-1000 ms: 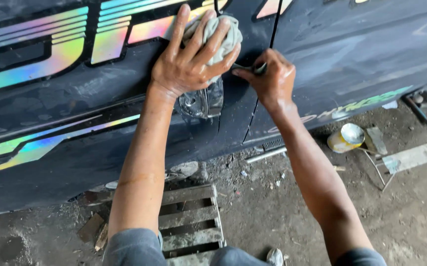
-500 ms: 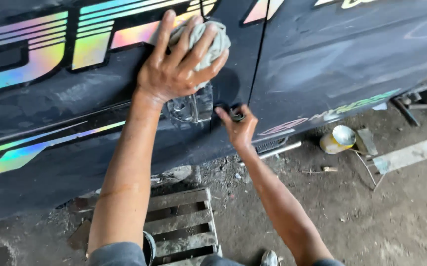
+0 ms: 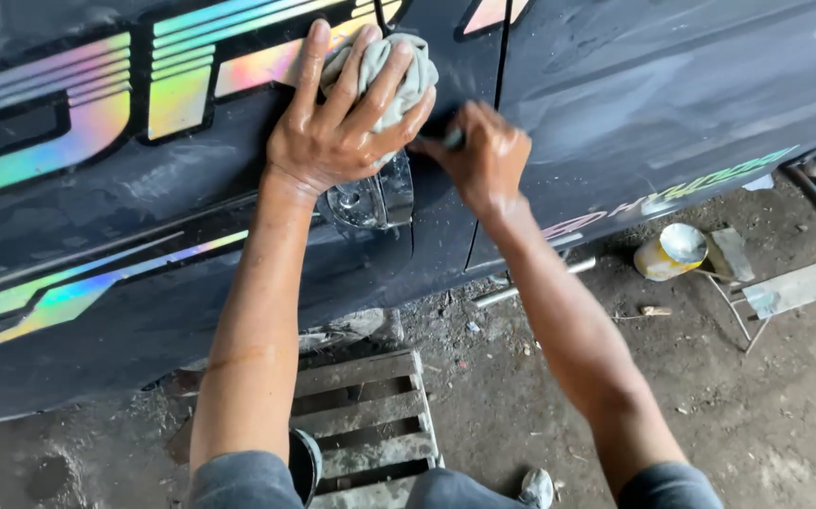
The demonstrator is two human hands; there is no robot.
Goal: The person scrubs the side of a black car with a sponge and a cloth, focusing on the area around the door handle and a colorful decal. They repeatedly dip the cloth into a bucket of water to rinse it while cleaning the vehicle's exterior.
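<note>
In the upper middle of the frame the left hand grasps a crumpled grey rag, pressing it flat against the dark car door just above the chrome handle. Touching it on the right, the right hand is clenched around what seems a small tool, mostly hidden in the fist.

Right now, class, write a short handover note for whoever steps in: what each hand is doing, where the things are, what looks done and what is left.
Left hand: presses a grey rag against the dark vehicle door, just above the chrome door handle.
Right hand: closed on a small tool, mostly hidden, at the door's edge beside the panel gap.
Below: a wooden pallet and a tipped yellow can on the dirt floor.
Done: panel looks wet and smeared.
Left: the smears remain.
</note>
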